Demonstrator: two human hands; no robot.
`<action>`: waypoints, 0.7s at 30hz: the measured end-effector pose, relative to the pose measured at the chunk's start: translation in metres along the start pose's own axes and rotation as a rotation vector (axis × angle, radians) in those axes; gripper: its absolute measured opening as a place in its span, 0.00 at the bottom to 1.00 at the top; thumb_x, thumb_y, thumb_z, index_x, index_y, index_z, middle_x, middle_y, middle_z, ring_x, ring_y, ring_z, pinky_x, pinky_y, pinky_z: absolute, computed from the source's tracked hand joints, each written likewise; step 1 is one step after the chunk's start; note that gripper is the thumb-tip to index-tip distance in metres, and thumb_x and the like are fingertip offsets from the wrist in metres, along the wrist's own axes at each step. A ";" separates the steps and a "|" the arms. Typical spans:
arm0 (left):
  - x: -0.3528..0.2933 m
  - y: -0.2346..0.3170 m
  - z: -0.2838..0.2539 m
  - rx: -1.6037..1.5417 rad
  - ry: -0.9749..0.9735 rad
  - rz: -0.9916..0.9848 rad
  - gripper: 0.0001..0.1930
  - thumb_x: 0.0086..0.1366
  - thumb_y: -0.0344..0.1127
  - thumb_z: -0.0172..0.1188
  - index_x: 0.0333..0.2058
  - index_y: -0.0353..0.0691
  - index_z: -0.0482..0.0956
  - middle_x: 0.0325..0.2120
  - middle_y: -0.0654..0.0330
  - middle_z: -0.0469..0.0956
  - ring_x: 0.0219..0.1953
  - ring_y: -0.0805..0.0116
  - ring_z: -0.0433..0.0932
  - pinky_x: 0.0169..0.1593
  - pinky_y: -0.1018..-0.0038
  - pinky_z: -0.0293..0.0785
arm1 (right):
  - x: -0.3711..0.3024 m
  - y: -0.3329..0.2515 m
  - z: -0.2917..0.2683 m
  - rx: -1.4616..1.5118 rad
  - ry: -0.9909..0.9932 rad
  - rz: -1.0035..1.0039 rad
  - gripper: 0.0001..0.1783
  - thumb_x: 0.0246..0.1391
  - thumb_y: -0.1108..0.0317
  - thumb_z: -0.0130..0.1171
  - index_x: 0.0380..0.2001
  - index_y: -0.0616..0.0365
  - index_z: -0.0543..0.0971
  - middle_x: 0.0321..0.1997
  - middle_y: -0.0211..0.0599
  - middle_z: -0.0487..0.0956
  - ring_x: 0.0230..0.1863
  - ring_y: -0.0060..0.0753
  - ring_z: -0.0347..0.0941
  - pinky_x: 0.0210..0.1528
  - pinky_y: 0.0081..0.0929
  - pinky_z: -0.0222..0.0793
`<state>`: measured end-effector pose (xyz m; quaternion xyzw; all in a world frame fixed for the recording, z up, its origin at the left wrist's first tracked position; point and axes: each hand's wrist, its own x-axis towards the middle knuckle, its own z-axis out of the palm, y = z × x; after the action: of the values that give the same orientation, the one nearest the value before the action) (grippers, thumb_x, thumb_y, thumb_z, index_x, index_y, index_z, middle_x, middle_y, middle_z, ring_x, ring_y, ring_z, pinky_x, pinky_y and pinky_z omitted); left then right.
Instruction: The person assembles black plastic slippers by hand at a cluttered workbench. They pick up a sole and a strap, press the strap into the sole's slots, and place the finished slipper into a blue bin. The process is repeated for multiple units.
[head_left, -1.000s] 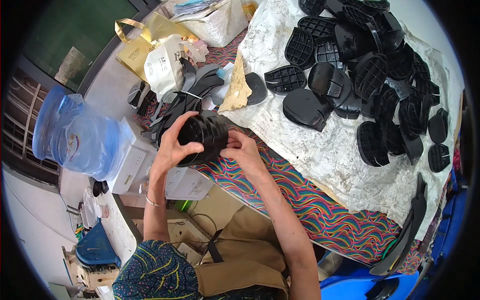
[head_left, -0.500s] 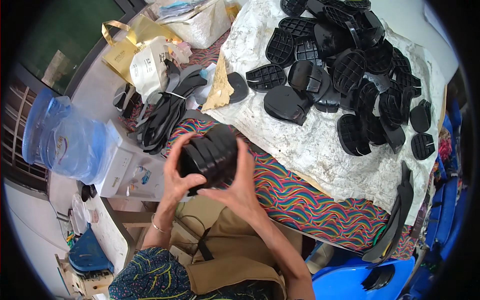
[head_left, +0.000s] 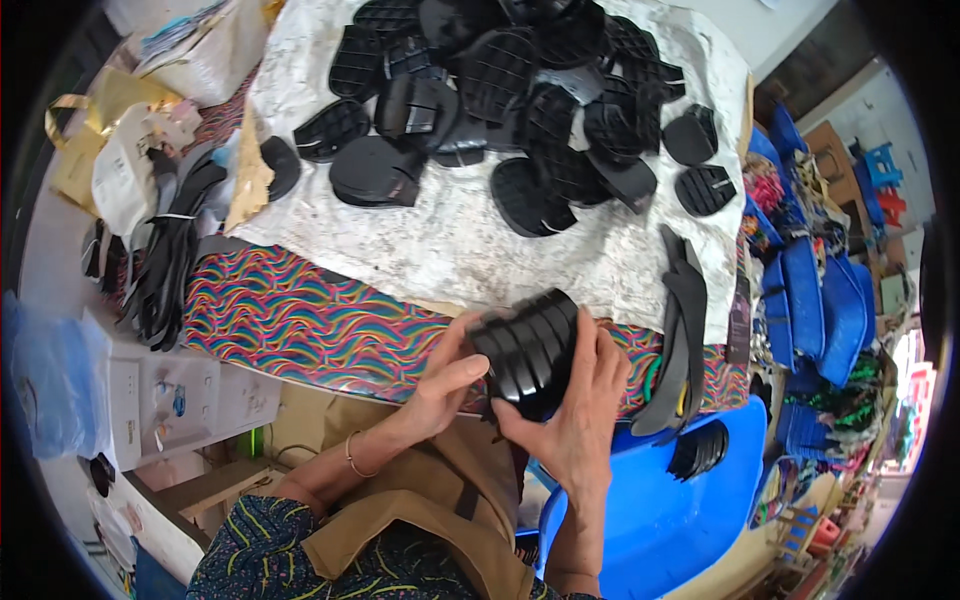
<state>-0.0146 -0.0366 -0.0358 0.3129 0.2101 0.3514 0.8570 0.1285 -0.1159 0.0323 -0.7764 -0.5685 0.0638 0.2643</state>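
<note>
Between my two hands is a stack of black heel pieces (head_left: 530, 352), pressed together side by side with glossy curved edges outward. My left hand (head_left: 448, 375) clasps its left end, thumb on top. From the right, my right hand (head_left: 580, 415) wraps the other end, thumb underneath on the near side. The stack hangs over the table's near edge, above the patterned tablecloth (head_left: 300, 310). A pile of black heel pieces with gridded undersides (head_left: 500, 75) lies on the white sheet (head_left: 400, 255) beyond. Another row of black pieces (head_left: 698, 450) rests in the blue tub (head_left: 640, 540) at lower right.
Long dark strips (head_left: 680, 330) drape over the table's right edge above the tub. A tied bundle of black strips (head_left: 175, 250) lies at the left, beside bags (head_left: 125, 170). A white water dispenser (head_left: 170, 390) stands lower left. Blue baskets (head_left: 825, 300) are stacked far right.
My view has turned to the right. Both hands have carried the stack rightward along the table's near edge, closer to the blue tub, still gripping it from both ends.
</note>
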 end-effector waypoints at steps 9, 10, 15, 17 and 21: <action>0.013 0.024 0.004 0.670 0.078 0.108 0.30 0.58 0.31 0.68 0.58 0.36 0.66 0.47 0.57 0.72 0.50 0.73 0.71 0.53 0.74 0.69 | 0.002 0.016 0.019 0.103 0.062 0.036 0.41 0.43 0.52 0.72 0.62 0.49 0.73 0.56 0.50 0.65 0.58 0.53 0.58 0.62 0.49 0.55; 0.014 0.023 0.004 0.638 0.105 0.118 0.29 0.58 0.31 0.69 0.56 0.36 0.67 0.46 0.58 0.72 0.48 0.74 0.71 0.51 0.75 0.70 | 0.004 0.016 0.021 0.110 0.077 0.020 0.38 0.45 0.53 0.71 0.61 0.48 0.73 0.55 0.51 0.65 0.57 0.54 0.58 0.61 0.49 0.56; 0.016 0.019 0.006 0.530 0.124 0.133 0.28 0.57 0.29 0.69 0.54 0.34 0.68 0.43 0.59 0.72 0.47 0.73 0.72 0.51 0.75 0.70 | 0.006 0.012 0.025 0.162 0.111 0.077 0.34 0.47 0.54 0.71 0.58 0.47 0.76 0.54 0.49 0.66 0.55 0.52 0.58 0.59 0.47 0.56; 0.017 0.014 -0.001 0.602 0.100 0.195 0.29 0.56 0.29 0.69 0.55 0.34 0.67 0.45 0.57 0.71 0.49 0.71 0.71 0.53 0.73 0.69 | 0.006 0.010 0.027 0.164 0.120 0.090 0.33 0.47 0.54 0.71 0.57 0.47 0.77 0.53 0.48 0.66 0.54 0.51 0.57 0.58 0.46 0.56; 0.016 0.014 -0.006 0.696 0.067 0.247 0.31 0.55 0.30 0.69 0.56 0.33 0.67 0.49 0.54 0.69 0.53 0.66 0.70 0.57 0.69 0.66 | 0.009 0.008 0.027 0.182 0.122 0.095 0.32 0.46 0.54 0.71 0.56 0.48 0.78 0.52 0.47 0.65 0.54 0.50 0.57 0.58 0.45 0.56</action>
<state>-0.0142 -0.0144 -0.0327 0.5972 0.3056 0.3695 0.6430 0.1280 -0.0999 0.0070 -0.7777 -0.5059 0.0803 0.3644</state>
